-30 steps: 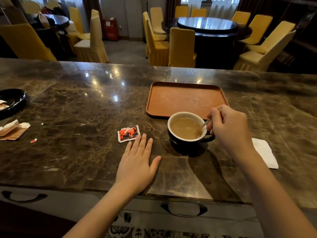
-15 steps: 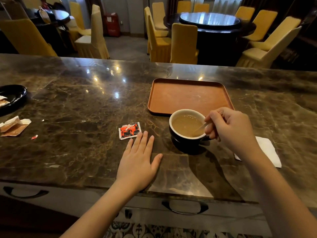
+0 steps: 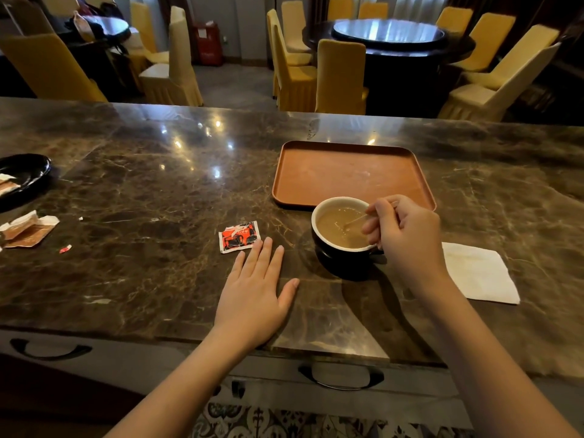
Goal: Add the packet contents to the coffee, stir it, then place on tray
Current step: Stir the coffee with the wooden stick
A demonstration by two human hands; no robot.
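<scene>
Stirring should stay gentle: the right hand [image 3: 407, 238] pinches the stirrer [image 3: 355, 220] in the cup [image 3: 341, 229], centre frame. The left hand [image 3: 256, 289] lies flat, empty.

Right hand [image 3: 407, 235], at the cup's handle side a second ago, now reaches over the rim of the coffee cup [image 3: 339, 248]; the stirrer [image 3: 355, 220] it pinches lies lower and flatter, its tip farther across the milky coffee [image 3: 338, 226].
</scene>
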